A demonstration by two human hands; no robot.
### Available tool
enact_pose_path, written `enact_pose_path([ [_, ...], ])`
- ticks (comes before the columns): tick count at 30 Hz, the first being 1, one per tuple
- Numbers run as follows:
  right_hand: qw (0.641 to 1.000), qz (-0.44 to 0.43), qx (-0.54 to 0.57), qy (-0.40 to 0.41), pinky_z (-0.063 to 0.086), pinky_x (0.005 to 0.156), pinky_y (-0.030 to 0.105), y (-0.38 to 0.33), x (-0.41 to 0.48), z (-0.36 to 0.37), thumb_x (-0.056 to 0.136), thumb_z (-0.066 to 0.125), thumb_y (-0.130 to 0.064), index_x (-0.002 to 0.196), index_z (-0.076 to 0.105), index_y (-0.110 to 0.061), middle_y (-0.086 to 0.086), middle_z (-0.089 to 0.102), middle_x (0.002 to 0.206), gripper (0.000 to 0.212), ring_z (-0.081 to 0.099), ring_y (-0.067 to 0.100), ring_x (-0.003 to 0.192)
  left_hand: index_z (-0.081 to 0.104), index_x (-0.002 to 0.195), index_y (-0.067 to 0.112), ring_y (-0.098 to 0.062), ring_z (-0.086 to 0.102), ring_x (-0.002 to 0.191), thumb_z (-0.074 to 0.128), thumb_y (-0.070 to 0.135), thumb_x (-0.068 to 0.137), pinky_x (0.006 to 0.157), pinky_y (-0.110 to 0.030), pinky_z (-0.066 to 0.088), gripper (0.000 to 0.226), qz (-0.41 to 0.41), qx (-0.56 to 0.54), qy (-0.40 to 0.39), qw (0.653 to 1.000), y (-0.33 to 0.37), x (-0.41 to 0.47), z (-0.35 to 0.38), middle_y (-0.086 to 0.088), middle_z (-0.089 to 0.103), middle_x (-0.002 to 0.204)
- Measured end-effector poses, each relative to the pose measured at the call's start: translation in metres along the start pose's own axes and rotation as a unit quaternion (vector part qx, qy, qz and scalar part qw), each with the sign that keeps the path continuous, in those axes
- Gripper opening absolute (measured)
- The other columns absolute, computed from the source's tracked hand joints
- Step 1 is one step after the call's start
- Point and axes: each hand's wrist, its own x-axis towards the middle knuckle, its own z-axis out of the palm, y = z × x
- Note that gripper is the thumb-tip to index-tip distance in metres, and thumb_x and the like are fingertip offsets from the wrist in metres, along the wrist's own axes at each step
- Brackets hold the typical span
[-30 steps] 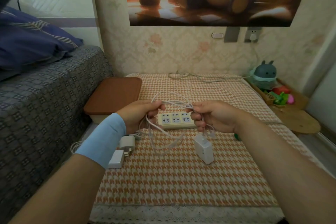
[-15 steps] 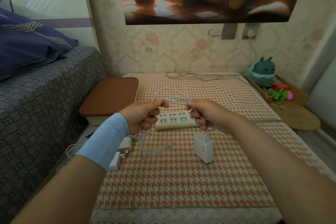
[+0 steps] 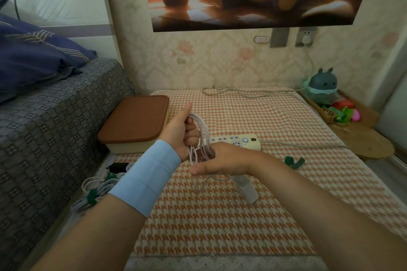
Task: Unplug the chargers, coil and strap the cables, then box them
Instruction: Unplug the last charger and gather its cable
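My left hand (image 3: 181, 132) grips a coil of white cable (image 3: 202, 136) upright, thumb pointing up. Just below it, my right hand (image 3: 222, 158) holds the lower loops of the same cable, its fingers hidden behind the coil. The white charger brick (image 3: 245, 187) hangs blurred under my right wrist. Behind the hands lies the cream power strip (image 3: 240, 141). A box with a brown lid (image 3: 136, 122) stands at the left. A green strap (image 3: 294, 161) lies on the cloth to the right.
At the lower left lie a cable bundle tied with a green strap (image 3: 94, 193) and a black charger (image 3: 116, 167). The bed (image 3: 44, 138) borders the left. Toys (image 3: 339, 112) and a round wooden mat (image 3: 365, 143) sit at right. The strip's grey cord (image 3: 308, 145) runs right.
My hands came together: the left turned thumb-up with the gathered loops, the right dropped below it. The charger brick swung up off the cloth. The view shifted.
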Motion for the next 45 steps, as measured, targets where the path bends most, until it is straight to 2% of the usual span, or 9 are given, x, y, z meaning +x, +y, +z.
enact_pose_path([
  [4, 0.995, 0.031, -0.035, -0.085, 0.046, 0.068, 0.026, -0.012, -0.001, 0.005, 0.083, 0.077, -0.051, 0.098, 0.078, -0.012, -0.011, 0.076, 0.083, 0.042, 0.057, 0.002, 0.064, 0.035, 0.062, 0.020, -0.007, 0.016, 0.037, 0.061, 0.041, 0.095, 0.030, -0.018, 0.017, 0.047, -0.013, 0.118, 0.024, 0.993, 0.008, -0.002, -0.006, 0.007, 0.019, 0.051],
  [11, 0.984, 0.071, -0.162, -0.003, 0.038, 0.064, 0.040, -0.011, 0.006, 0.015, 0.091, 0.061, -0.044, 0.068, 0.063, -0.018, 0.000, 0.044, 0.061, 0.035, 0.040, 0.020, 0.054, 0.048, 0.062, 0.011, -0.016, 0.029, 0.041, 0.070, 0.035, 0.089, 0.039, -0.023, 0.037, 0.042, 0.025, 0.301, 0.117, 0.946, 0.024, -0.006, -0.019, -0.001, 0.033, 0.052],
  [16, 0.966, 0.068, -0.249, 0.000, 0.001, 0.124, 0.056, -0.006, 0.006, 0.013, 0.104, 0.042, -0.041, 0.081, 0.070, -0.028, -0.002, 0.072, 0.104, 0.039, 0.048, 0.024, 0.133, 0.056, 0.072, 0.006, -0.020, 0.041, 0.050, 0.073, 0.043, 0.085, 0.044, -0.024, 0.047, 0.043, 0.028, 0.354, 0.144, 0.924, 0.034, -0.008, -0.033, -0.006, 0.040, 0.064],
  [20, 0.996, 0.048, -0.049, -0.049, 0.053, 0.098, 0.051, 0.002, 0.004, 0.011, 0.105, 0.047, -0.044, 0.094, 0.069, -0.015, 0.004, 0.077, 0.081, 0.039, 0.071, 0.034, 0.087, 0.058, 0.073, 0.007, -0.019, 0.043, 0.050, 0.073, 0.045, 0.085, 0.045, -0.022, 0.048, 0.043, 0.030, 0.362, 0.143, 0.921, 0.038, -0.010, -0.039, -0.005, 0.040, 0.062],
  [26, 0.996, 0.040, 0.077, -0.018, 0.053, 0.059, 0.036, 0.010, 0.001, 0.003, 0.104, 0.055, -0.027, 0.104, 0.060, -0.012, -0.002, 0.041, 0.062, 0.015, 0.042, 0.012, 0.048, 0.065, 0.074, 0.003, -0.016, 0.056, 0.046, 0.068, 0.043, 0.089, 0.060, -0.032, 0.058, 0.043, 0.030, 0.373, 0.132, 0.918, 0.043, -0.014, -0.059, -0.003, 0.057, 0.051],
  [29, 0.993, 0.064, 0.093, -0.024, 0.041, 0.049, 0.028, 0.011, 0.001, 0.004, 0.105, 0.052, -0.029, 0.108, 0.065, -0.015, -0.003, 0.041, 0.063, 0.020, 0.040, 0.011, 0.048, 0.069, 0.089, 0.007, -0.008, 0.065, 0.063, 0.061, 0.042, 0.095, 0.059, -0.021, 0.051, 0.036, 0.102, 0.578, 0.138, 0.798, 0.036, -0.015, -0.062, -0.008, 0.070, 0.082],
  [33, 0.992, 0.062, 0.100, -0.035, 0.032, 0.042, 0.025, 0.012, -0.003, -0.002, 0.104, 0.056, -0.028, 0.104, 0.066, -0.013, -0.001, 0.047, 0.063, 0.018, 0.038, 0.011, 0.042, 0.049, 0.140, 0.028, -0.020, 0.041, 0.136, 0.053, 0.060, 0.089, 0.115, -0.040, 0.028, 0.060, 0.355, 0.731, 0.023, 0.582, 0.030, -0.018, -0.045, 0.004, 0.045, 0.148],
  [37, 0.992, 0.038, 0.116, -0.023, 0.028, 0.042, 0.027, 0.017, -0.011, -0.020, 0.100, 0.062, -0.019, 0.084, 0.061, -0.016, 0.003, 0.041, 0.053, 0.016, 0.034, 0.013, 0.038, 0.021, 0.153, 0.039, -0.009, 0.016, 0.149, 0.057, 0.084, 0.066, 0.123, -0.042, -0.003, 0.104, 0.232, 0.840, -0.167, 0.461, 0.016, -0.029, -0.026, 0.016, 0.024, 0.159],
  [45, 0.993, 0.015, 0.110, -0.034, 0.034, 0.043, 0.024, 0.025, -0.021, -0.034, 0.094, 0.070, -0.015, 0.093, 0.068, -0.010, 0.005, 0.045, 0.050, 0.005, 0.041, 0.013, 0.037, 0.072, 0.099, 0.014, -0.023, 0.062, 0.080, 0.068, 0.032, 0.084, 0.072, -0.034, 0.050, 0.024, 0.062, 0.729, -0.160, 0.663, -0.007, -0.021, -0.018, -0.009, 0.070, 0.092],
])
